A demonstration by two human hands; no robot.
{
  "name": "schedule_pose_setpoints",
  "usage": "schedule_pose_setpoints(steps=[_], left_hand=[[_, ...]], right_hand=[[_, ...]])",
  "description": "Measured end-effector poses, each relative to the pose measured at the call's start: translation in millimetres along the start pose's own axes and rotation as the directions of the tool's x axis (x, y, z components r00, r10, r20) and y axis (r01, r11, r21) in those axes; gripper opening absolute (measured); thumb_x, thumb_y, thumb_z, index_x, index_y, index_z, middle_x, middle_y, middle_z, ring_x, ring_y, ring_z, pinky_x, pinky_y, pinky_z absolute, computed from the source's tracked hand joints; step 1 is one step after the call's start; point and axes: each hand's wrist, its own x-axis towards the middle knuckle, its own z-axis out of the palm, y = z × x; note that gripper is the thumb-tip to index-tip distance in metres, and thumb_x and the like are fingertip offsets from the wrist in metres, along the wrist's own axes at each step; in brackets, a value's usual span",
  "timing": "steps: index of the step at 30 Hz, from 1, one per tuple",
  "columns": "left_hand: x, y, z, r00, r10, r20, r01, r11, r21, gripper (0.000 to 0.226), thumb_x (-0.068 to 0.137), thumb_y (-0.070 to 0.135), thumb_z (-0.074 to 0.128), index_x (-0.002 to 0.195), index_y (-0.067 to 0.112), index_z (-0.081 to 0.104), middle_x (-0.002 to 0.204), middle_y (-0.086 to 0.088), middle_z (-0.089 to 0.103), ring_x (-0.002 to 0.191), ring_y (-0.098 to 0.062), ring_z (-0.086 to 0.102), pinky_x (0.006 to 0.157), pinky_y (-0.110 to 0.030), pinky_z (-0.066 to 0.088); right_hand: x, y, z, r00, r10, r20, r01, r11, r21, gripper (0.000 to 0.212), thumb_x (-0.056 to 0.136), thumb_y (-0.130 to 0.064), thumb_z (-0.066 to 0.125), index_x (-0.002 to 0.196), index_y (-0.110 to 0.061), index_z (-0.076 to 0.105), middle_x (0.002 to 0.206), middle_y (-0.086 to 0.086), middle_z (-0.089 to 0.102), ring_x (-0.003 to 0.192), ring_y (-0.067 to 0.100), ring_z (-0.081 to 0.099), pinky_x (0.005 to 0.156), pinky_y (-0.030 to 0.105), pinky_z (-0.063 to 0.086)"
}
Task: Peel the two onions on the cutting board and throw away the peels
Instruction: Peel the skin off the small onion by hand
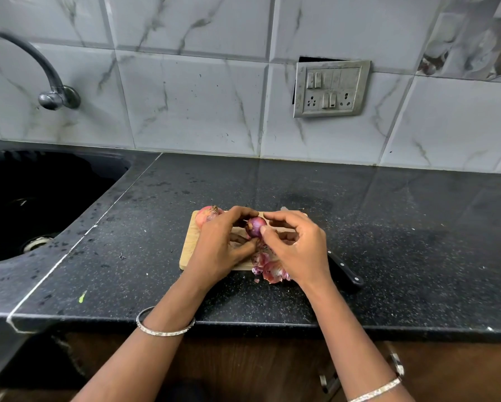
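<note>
Speckled black tabletop (403, 227); left grip (223, 245) curled round, right grip (297, 245) pinching half-peeled onion (256, 226). Slick, could pop out, roll off.

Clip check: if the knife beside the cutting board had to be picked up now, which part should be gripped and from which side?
Grip the knife by its black riveted handle, coming from the near right. The handle lies bare on the counter pointing toward the person, while the blade runs off behind the right hand, so that end is blocked.
</note>
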Motion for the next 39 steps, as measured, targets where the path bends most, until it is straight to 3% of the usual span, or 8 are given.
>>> schedule_pose_setpoints(steps=[2, 4, 10, 15, 19, 23, 32, 39], left_hand=[[0.2, 0.2, 0.4, 1.000, 0.000, 0.003, 0.000, 1.000, -0.017, 0.046, 0.079, 0.003, 0.079, 0.121, 0.015, 0.065, 0.106, 0.010, 0.070, 0.095, 0.000, 0.067, 0.077, -0.009, 0.052], [0.4, -0.4, 0.7, 1.000, 0.007, 0.010, -0.006, 1.000, -0.014, 0.046, 0.079, 0.003, 0.078, 0.122, 0.015, 0.065, 0.106, 0.011, 0.070, 0.095, -0.001, 0.067, 0.078, -0.013, 0.055], [-0.6, -2.6, 1.4, 1.000, 0.009, 0.009, -0.009, 0.999, -0.033, 0.046, 0.079, 0.004, 0.080, 0.121, 0.012, 0.066, 0.105, 0.012, 0.069, 0.095, -0.003, 0.068, 0.078, -0.019, 0.058], [-0.1, -3.9, 1.7, 1.000, 0.011, 0.021, -0.010, 1.000, -0.028, 0.046, 0.080, 0.008, 0.081, 0.123, 0.012, 0.065, 0.109, 0.009, 0.070, 0.099, -0.002, 0.067, 0.080, -0.025, 0.060], [-0.5, -4.3, 2.3, 1.000, -0.016, 0.022, 0.017, 0.999, -0.041, 0.046, 0.080, 0.008, 0.081, 0.122, 0.015, 0.064, 0.106, 0.010, 0.071, 0.091, -0.004, 0.070, 0.078, -0.031, 0.061], [-0.9, -4.6, 3.6, 0.998, -0.053, 0.038, 0.057, 0.993, -0.102, 0.046, 0.081, 0.004, 0.079, 0.122, 0.016, 0.063, 0.104, 0.008, 0.072, 0.083, -0.011, 0.073, 0.069, -0.036, 0.064], [1.2, 0.2, -2.1, 0.999, -0.051, -0.013, 0.048, 0.980, -0.193, 0.041, 0.078, 0.025, 0.086, 0.114, 0.015, 0.069, 0.111, 0.003, 0.071, 0.095, -0.014, 0.073, 0.084, -0.031, 0.062], [-0.9, -2.1, 2.6, 0.989, -0.144, 0.034, 0.147, 0.943, -0.297, 0.046, 0.076, 0.007, 0.087, 0.117, 0.009, 0.066, 0.109, 0.001, 0.073, 0.096, -0.010, 0.074, 0.085, -0.028, 0.061]], right_hand=[[0.1, -0.3, 0.4, 0.999, -0.020, 0.026, 0.020, 1.000, 0.013, 0.022, 0.083, -0.011, 0.080, 0.103, -0.020, 0.080, 0.090, -0.039, 0.066, 0.104, -0.021, 0.057, 0.110, 0.050, 0.045], [0.9, 2.8, 1.5, 0.999, -0.045, 0.031, 0.044, 0.999, 0.026, 0.021, 0.083, -0.008, 0.079, 0.104, -0.015, 0.080, 0.096, -0.029, 0.069, 0.098, -0.030, 0.052, 0.111, 0.054, 0.043], [2.4, 9.0, 3.4, 0.999, -0.048, 0.008, 0.048, 0.997, 0.058, 0.018, 0.083, -0.004, 0.078, 0.102, -0.006, 0.079, 0.094, -0.017, 0.068, 0.089, -0.034, 0.051, 0.113, 0.054, 0.041], [1.8, 9.0, 1.3, 1.000, 0.005, -0.028, -0.006, 1.000, -0.010, 0.018, 0.085, -0.006, 0.075, 0.100, -0.015, 0.081, 0.097, -0.012, 0.077, 0.118, -0.006, 0.060, 0.110, 0.044, 0.047], [0.1, 4.2, 0.5, 0.998, -0.002, -0.065, -0.001, 0.999, -0.033, 0.013, 0.083, -0.006, 0.077, 0.089, -0.017, 0.082, 0.078, -0.022, 0.072, 0.079, -0.003, 0.071, 0.084, 0.032, 0.060], [0.3, 3.4, 0.8, 0.996, -0.024, -0.080, 0.020, 0.998, -0.054, 0.012, 0.084, -0.004, 0.076, 0.086, -0.016, 0.079, 0.075, -0.020, 0.069, 0.070, 0.000, 0.069, 0.068, 0.012, 0.053], [1.1, 4.2, 2.0, 0.999, -0.010, -0.051, 0.008, 0.999, -0.035, 0.006, 0.087, -0.005, 0.072, 0.089, -0.009, 0.076, 0.080, -0.008, 0.072, 0.072, 0.006, 0.069, 0.066, 0.016, 0.054], [1.9, 9.7, 0.9, 0.994, 0.055, -0.091, -0.059, 0.997, -0.041, 0.006, 0.088, -0.010, 0.072, 0.087, -0.016, 0.075, 0.097, -0.009, 0.073, 0.071, 0.005, 0.070, 0.070, 0.025, 0.059]])
